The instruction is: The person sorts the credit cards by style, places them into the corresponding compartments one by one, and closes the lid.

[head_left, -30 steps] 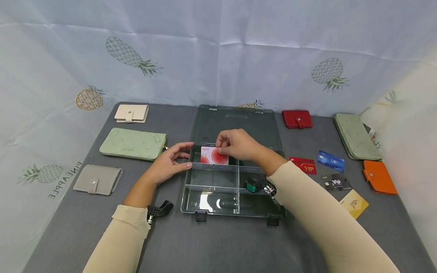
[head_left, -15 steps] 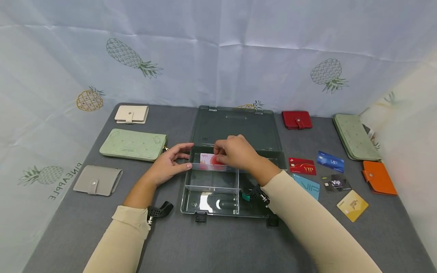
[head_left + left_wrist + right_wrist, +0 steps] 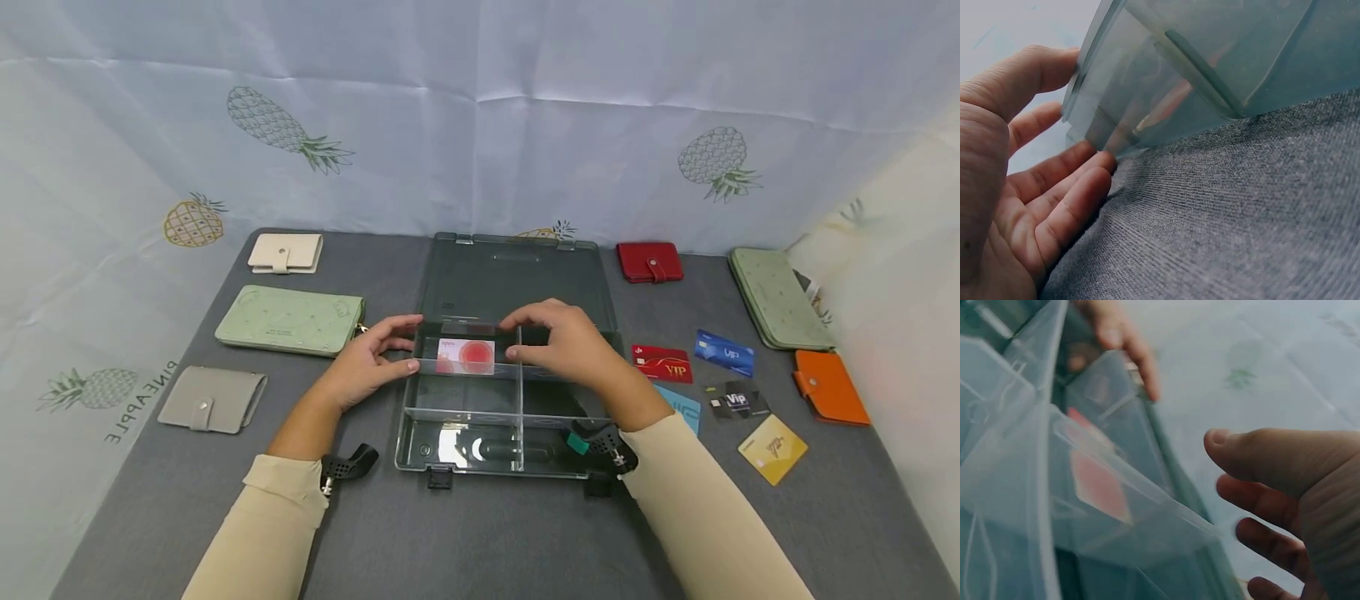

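A pink and white card with red circles [image 3: 466, 356] lies in the back left compartment of a clear dark-tinted organizer box [image 3: 465, 392]. My left hand [image 3: 372, 360] touches the left side of the box, thumb and fingers spread along its wall; the left wrist view has the fingertips at the rim and lower edge. Over the back of the box, right of the card, is my right hand [image 3: 566, 342]. Its thumb and fingers are apart with nothing between them. In the right wrist view the card [image 3: 1099, 484] shows through the clear dividers.
Right of the box lie cards: red [image 3: 662, 364], blue [image 3: 724, 353], black [image 3: 737, 400], gold [image 3: 773, 450] and a partly hidden teal one [image 3: 681, 408]. Wallets line both sides, including green [image 3: 291, 321], grey [image 3: 213, 398], red [image 3: 650, 262] and orange [image 3: 831, 387]. The lid [image 3: 517, 279] leans back, raised.
My right hand lowered the pink card into the back left compartment, let go of it and moved right. The left hand has stayed at the side of the box.
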The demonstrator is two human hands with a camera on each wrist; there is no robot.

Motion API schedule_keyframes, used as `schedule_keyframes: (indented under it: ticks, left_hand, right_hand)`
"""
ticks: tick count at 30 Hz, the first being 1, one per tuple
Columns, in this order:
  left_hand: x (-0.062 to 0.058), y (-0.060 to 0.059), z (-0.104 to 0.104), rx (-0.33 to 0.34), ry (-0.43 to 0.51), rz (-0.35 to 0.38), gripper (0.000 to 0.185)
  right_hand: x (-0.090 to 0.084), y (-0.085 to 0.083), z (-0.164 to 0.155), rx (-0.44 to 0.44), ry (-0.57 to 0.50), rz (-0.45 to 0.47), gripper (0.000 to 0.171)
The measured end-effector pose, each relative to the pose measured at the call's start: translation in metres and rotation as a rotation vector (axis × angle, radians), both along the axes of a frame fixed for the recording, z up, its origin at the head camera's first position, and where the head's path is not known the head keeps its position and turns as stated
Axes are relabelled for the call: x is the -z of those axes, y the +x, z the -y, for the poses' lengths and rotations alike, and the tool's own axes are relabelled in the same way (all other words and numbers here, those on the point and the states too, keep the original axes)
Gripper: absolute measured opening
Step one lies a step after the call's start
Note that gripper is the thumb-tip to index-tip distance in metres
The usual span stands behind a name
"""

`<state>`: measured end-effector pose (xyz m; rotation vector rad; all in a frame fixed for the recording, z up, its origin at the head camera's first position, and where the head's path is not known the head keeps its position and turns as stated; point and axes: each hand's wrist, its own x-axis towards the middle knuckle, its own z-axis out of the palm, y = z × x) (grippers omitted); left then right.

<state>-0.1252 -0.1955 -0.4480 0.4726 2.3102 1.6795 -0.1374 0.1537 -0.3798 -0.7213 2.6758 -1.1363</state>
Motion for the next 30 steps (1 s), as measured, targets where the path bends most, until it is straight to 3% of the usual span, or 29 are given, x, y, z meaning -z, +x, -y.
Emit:
schedule_keyframes:
  ticks: [6,12,15,18,22,26,30]
  left_hand:
    - [-0.001,0.002,0.000,0.010,0.008,-0.006,0.067]
    - [-0.001,0.001,0.000,0.009,0.020,0.003,0.067]
    - [-0.001,0.000,-0.001,0.012,0.020,0.013,0.068]
    - [-0.001,0.000,-0.001,0.010,0.017,0.011,0.068]
    - [-0.001,-0.001,-0.001,0.009,0.017,0.012,0.068]
    - [0.000,0.000,-0.001,0.008,0.019,0.017,0.068]
    - [0.001,0.000,-0.002,0.004,0.024,0.015,0.068]
  right_hand:
    - [-0.006,0.018,-0.055,0.079,-0.077,-0.021,0.039]
    - [0.004,0.032,-0.116,0.244,-0.103,0.070,0.040]
    - [0.015,0.037,-0.147,0.317,-0.078,0.097,0.044]
    - [0.026,0.037,-0.175,0.355,0.019,0.093,0.046]
    - [0.037,0.034,-0.200,0.318,0.151,0.095,0.052]
    - [0.041,0.029,-0.211,0.232,0.210,0.064,0.056]
    - [0.039,0.024,-0.212,0.212,0.258,0.075,0.054]
